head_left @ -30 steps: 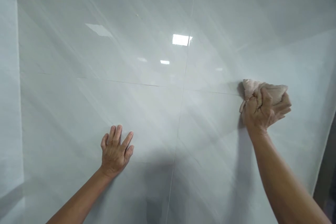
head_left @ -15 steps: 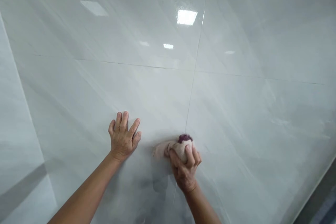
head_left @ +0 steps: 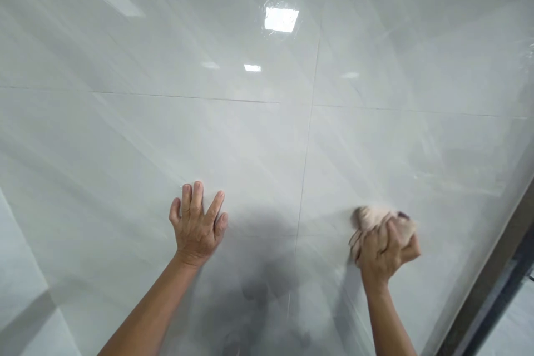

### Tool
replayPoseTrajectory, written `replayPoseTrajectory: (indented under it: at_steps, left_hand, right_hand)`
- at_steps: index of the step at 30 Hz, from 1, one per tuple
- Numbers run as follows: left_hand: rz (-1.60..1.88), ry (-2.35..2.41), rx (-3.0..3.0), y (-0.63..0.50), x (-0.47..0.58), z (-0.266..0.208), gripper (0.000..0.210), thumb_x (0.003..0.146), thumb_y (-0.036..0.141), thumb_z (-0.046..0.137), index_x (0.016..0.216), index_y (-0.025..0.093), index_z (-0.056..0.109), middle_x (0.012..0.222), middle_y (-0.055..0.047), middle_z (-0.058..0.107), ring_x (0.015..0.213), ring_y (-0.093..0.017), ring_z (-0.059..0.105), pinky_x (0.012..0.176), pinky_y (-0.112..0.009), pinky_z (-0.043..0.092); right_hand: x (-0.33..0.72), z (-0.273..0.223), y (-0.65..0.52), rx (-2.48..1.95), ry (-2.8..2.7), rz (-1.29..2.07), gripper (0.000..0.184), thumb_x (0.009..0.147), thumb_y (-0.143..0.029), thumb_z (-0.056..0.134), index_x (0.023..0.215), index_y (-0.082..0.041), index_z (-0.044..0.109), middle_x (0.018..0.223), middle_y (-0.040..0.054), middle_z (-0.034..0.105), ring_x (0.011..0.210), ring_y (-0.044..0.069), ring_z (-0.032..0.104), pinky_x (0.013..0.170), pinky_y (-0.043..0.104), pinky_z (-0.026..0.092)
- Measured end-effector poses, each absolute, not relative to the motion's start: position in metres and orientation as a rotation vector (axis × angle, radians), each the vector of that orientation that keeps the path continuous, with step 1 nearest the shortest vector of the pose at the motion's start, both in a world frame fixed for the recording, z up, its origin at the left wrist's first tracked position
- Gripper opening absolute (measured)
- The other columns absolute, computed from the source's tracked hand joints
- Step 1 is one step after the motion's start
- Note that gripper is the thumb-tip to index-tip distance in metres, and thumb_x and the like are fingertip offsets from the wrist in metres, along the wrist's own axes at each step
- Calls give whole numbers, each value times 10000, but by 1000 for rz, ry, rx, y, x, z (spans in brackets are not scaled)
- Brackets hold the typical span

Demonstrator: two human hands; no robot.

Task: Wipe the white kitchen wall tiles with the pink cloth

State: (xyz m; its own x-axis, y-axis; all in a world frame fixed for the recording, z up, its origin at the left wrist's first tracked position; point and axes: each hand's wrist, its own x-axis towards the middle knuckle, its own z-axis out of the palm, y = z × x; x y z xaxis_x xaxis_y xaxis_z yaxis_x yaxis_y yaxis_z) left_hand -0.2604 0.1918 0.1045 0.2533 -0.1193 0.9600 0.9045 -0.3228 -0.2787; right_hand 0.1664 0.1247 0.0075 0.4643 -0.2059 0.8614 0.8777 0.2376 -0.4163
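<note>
Fingers spread, my left hand (head_left: pixel 195 227) lies flat against the glossy grey-white tiled wall (head_left: pixel 258 156) and holds nothing. To the right of the vertical tile joint, my right hand (head_left: pixel 381 256) is closed over a bunched beige cloth (head_left: pixel 377 217) with a dark patch at its edge. The cloth is pressed against the tiles, and its lower part is covered by my fingers.
A dark frame or edge (head_left: pixel 488 283) borders the wall at the lower right. Another pale wall (head_left: pixel 25 295) meets it at the lower left. Bright light reflections (head_left: pixel 281 20) show on the upper tiles.
My right hand has moved to the right with the cloth, crossing the vertical joint. My left hand stays almost in place. The view has shifted slightly to the right.
</note>
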Motion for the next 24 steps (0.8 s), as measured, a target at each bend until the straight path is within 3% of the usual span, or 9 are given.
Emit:
replayPoseTrajectory:
  at_steps: [5,8,11,15,21,24]
  left_hand:
    - [-1271,-782,-1526,189,-260,104,551,1042,416,531,1575,279,493,1759,-151,249,1641,-354,233,1272,-539,221]
    - [-1275,-784,-1530,189,-260,102,546,1044,412,531,1573,279,496,1756,-154,256,1640,-353,238,1270,-541,231]
    - [-1272,-791,-1530,189,-260,101,546,1047,411,528,1577,285,491,1754,-158,258,1638,-354,244,1269,-541,233]
    - [-1275,-797,-1531,189,-259,100,551,1056,430,506,1590,297,473,1759,-151,244,1642,-353,232,1273,-539,224]
    - [-1278,-810,-1557,185,-259,100,566,1044,372,533,1600,302,454,1761,-151,231,1643,-350,225,1281,-546,214]
    - [-1285,-820,-1556,183,-258,100,545,1051,354,514,1591,298,466,1756,-155,244,1641,-348,233,1278,-553,221]
  right_hand:
    - [106,82,140,-961,-686,-1026,320,959,-280,683,1266,-198,721,1483,176,410,1427,398,455,1120,654,490]
    - [54,67,131,-1004,-1057,-1117,364,956,-352,706,1285,-196,699,1538,189,399,1425,422,446,1087,661,514]
    - [20,33,109,-1011,-1522,-1158,414,1009,-429,661,1373,-237,617,1499,142,509,1346,309,533,1088,547,542]
    - [3,13,79,-947,-1692,-1149,323,1029,-432,644,1300,-257,646,1382,97,612,1224,232,605,1036,443,571]
    - [10,46,66,-848,-1726,-1139,263,1014,-408,670,1259,-314,671,1420,78,597,1266,234,588,1043,418,558]
    - [29,80,72,-860,-1669,-1107,336,1015,-439,660,1316,-291,643,1438,92,577,1285,247,571,1074,456,542]
